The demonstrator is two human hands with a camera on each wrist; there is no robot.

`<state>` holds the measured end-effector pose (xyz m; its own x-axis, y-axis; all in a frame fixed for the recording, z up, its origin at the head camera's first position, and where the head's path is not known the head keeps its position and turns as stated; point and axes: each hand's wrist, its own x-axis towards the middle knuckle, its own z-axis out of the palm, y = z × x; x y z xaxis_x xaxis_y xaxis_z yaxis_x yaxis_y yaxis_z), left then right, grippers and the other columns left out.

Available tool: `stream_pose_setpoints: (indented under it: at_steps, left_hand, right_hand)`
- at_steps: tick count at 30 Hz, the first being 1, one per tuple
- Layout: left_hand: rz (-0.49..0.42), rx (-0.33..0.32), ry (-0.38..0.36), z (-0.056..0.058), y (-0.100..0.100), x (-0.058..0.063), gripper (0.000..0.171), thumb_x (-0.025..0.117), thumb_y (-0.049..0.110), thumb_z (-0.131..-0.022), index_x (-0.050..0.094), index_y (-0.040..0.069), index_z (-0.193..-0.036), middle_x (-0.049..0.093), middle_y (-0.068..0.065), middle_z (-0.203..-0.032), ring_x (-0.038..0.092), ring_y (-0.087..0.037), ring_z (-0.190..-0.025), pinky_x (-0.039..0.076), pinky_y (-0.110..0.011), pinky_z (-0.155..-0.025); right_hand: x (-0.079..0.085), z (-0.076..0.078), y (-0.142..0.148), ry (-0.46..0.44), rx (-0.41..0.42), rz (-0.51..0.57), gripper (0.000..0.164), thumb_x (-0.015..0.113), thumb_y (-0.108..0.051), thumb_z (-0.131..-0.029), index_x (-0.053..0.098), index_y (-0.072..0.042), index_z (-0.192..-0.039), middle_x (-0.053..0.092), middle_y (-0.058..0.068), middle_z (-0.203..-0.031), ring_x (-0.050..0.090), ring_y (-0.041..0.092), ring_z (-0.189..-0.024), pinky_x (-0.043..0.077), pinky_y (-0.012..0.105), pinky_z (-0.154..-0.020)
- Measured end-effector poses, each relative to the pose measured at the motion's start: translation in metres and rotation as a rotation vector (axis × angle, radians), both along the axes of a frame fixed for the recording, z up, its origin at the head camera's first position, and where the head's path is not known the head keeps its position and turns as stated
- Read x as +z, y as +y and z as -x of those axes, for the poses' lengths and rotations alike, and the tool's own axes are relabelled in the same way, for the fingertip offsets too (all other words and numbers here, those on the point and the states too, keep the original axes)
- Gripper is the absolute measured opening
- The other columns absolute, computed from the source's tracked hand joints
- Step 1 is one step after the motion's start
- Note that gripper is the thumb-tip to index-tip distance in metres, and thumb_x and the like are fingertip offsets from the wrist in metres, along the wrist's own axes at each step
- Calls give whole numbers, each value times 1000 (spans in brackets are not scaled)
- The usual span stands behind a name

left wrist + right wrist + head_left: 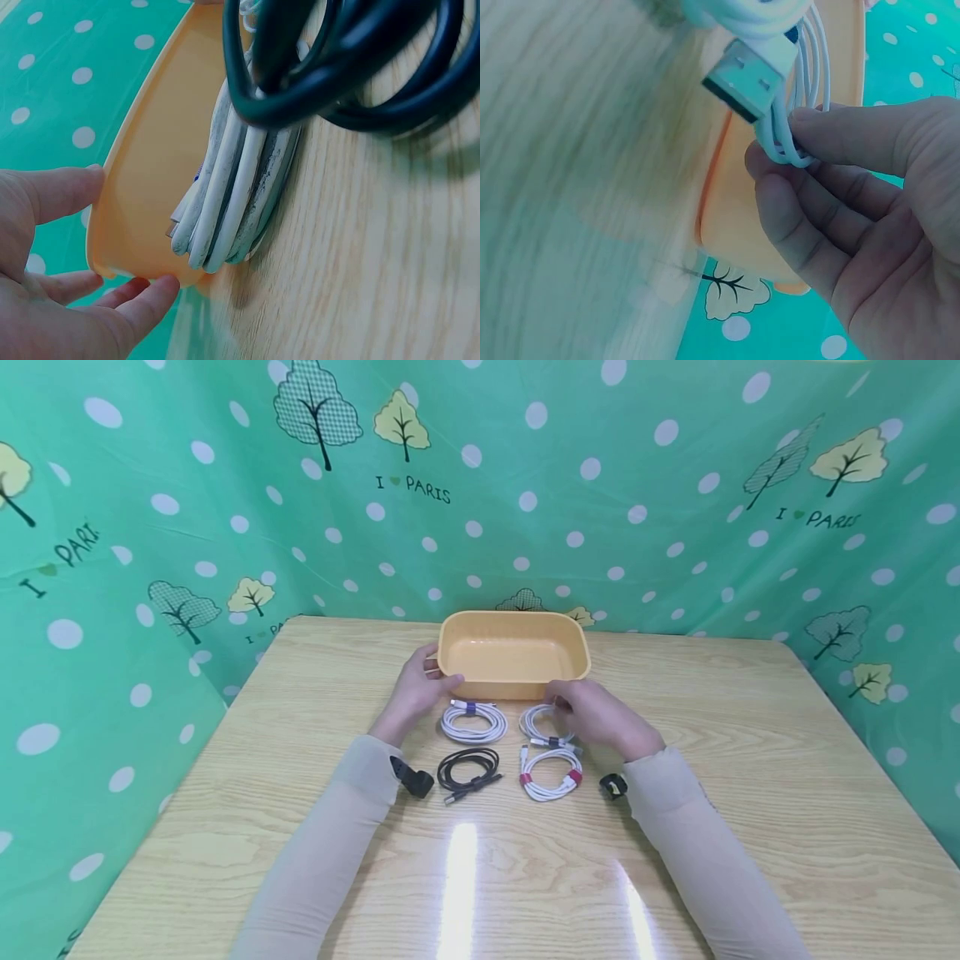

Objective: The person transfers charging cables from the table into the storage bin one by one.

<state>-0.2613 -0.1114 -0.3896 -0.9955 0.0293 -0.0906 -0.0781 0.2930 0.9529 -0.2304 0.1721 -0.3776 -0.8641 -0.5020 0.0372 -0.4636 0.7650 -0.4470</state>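
Note:
My right hand (596,717) pinches a coiled white USB cable (535,724) in front of the yellow plastic bin (517,691). In the right wrist view, thumb and fingers close on the cable's loops (784,142), with a USB plug (742,79) nearby. My left hand (415,695) is at the bin's left end, thumb and fingertips against its outside. Beside that hand lies a coiled white cable (474,739) with a purple tie. Nearer to me are a black cable coil (457,758) and a white cable coil (551,795) with red ties.
The wooden table (750,793) carries the bin near its back edge. Behind and around it hangs a green curtain (525,477) with white dots and trees. A small black camera (412,778) sits on the left wrist and another (612,787) on the right.

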Motion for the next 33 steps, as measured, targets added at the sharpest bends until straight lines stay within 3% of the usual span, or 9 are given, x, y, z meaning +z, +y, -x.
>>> stream_pose_setpoints:
  at_steps: [19,33]
  left_hand:
    - [19,13,-8,1,0,0,75,73,13,-84,31,9,-147,48,-19,-135,50,-31,-122,46,-38,-101]
    - [9,10,-4,0,1,1,75,73,13,-83,32,9,-146,49,-18,-134,50,-30,-121,46,-36,-100]
  right_hand:
    - [6,1,5,59,-1,54,19,63,0,-88,67,-11,-103,66,2,-90,61,16,-81,56,33,-74]
    - [7,1,5,50,4,74,18,63,-1,-89,67,-11,-104,67,4,-92,63,16,-83,56,33,-76]
